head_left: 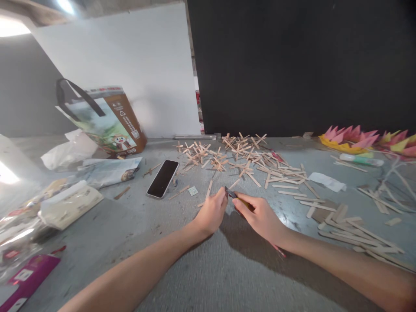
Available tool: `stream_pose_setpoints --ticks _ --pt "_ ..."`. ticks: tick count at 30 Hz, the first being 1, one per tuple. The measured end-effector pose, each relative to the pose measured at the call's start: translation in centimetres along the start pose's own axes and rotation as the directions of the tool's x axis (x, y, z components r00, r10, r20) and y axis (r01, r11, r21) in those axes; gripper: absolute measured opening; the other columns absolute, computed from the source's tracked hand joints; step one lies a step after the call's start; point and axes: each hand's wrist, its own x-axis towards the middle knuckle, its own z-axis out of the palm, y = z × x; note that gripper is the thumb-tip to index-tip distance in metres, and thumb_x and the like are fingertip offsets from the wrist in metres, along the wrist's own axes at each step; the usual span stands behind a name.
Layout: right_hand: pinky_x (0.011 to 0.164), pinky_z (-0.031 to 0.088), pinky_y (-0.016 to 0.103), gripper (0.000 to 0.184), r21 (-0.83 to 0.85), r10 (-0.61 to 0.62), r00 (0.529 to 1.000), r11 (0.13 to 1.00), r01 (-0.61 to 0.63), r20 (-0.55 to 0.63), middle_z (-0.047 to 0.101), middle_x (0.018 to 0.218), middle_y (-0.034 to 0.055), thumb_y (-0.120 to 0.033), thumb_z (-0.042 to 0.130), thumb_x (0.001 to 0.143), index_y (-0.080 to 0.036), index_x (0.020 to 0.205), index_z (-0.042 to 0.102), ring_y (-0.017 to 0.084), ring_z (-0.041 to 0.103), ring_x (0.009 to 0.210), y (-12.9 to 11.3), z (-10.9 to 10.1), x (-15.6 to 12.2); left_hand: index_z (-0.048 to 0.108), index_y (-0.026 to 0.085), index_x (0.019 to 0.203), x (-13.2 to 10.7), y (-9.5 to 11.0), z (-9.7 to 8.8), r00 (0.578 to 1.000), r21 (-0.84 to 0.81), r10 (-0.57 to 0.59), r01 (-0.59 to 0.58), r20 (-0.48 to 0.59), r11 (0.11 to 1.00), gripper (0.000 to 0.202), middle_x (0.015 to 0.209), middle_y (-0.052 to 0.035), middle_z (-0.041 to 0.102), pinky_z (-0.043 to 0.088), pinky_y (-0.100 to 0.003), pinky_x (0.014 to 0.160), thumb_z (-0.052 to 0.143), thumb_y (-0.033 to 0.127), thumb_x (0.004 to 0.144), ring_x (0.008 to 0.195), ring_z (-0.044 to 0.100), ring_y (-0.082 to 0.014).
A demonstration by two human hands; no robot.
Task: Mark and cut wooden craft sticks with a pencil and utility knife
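My right hand [265, 219] is wrapped round a utility knife [231, 193] with a yellow and dark handle, its tip pointing left. Just beside that tip is my left hand [210, 213], its fingers pinched together. Whatever they hold is hidden by the fingers. Beyond my left hand a loose wooden craft stick [209, 188] lies on the grey table [201, 277]. Farther back is a heap of craft sticks joined into crosses [219, 161], with several single sticks [282, 178] to its right.
A phone [163, 178] lies left of centre, near a paper bag [125, 117] and plastic packets [69, 206]. More craft sticks [360, 238] spread at right, with a glue stick [362, 160] and pink-yellow paper crowns [349, 138] behind. White and black panels stand along the back.
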Motion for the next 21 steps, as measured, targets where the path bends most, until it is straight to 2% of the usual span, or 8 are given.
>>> stream_pose_setpoints --ticks 6,10,15,21 --pt "0.061 0.03 0.029 0.042 0.066 0.016 1.0 0.998 -0.016 0.004 0.04 0.071 -0.0044 -0.053 0.048 0.109 -0.021 0.084 0.058 0.014 0.035 0.066 -0.1 0.2 -0.2 0.036 0.025 0.081 0.0 -0.3 0.0 1.0 0.011 0.018 -0.017 -0.015 1.0 0.027 0.066 0.0053 0.046 0.033 -0.027 0.06 0.037 0.029 0.108 0.06 0.045 -0.014" --pt "0.06 0.031 0.029 0.043 0.046 0.015 1.0 0.999 -0.015 0.0 0.04 0.07 -0.0042 -0.054 0.049 0.109 -0.021 0.082 0.058 0.014 0.036 0.065 -0.1 0.2 -0.3 0.037 0.025 0.081 -0.1 -0.8 0.2 0.999 0.034 0.045 -0.045 -0.003 0.998 0.026 0.066 0.0053 0.045 0.033 -0.027 0.059 0.04 0.03 0.107 0.059 0.046 -0.0137" --pt "0.057 0.037 0.028 0.049 -0.043 -0.016 0.999 0.999 0.015 -0.035 0.055 0.07 -0.0005 -0.057 0.048 0.107 -0.017 0.101 0.075 0.016 0.045 0.064 0.3 0.2 -0.3 0.034 0.025 0.08 -0.2 -0.7 0.3 0.999 0.043 0.049 -0.049 0.008 0.998 0.027 0.064 0.0065 0.042 0.03 -0.027 0.057 0.042 0.028 0.106 0.057 0.044 -0.0134" --pt "0.055 0.043 0.029 0.057 -0.189 -0.07 0.992 0.981 0.048 -0.108 0.067 0.068 0.0033 -0.061 0.048 0.106 -0.015 0.118 0.079 0.017 0.051 0.058 0.9 0.2 -0.2 0.032 0.025 0.08 0.0 -0.7 0.2 1.0 0.007 0.009 -0.01 0.025 1.0 0.029 0.061 0.0082 0.038 0.026 -0.025 0.055 0.042 0.03 0.106 0.056 0.038 -0.0113"
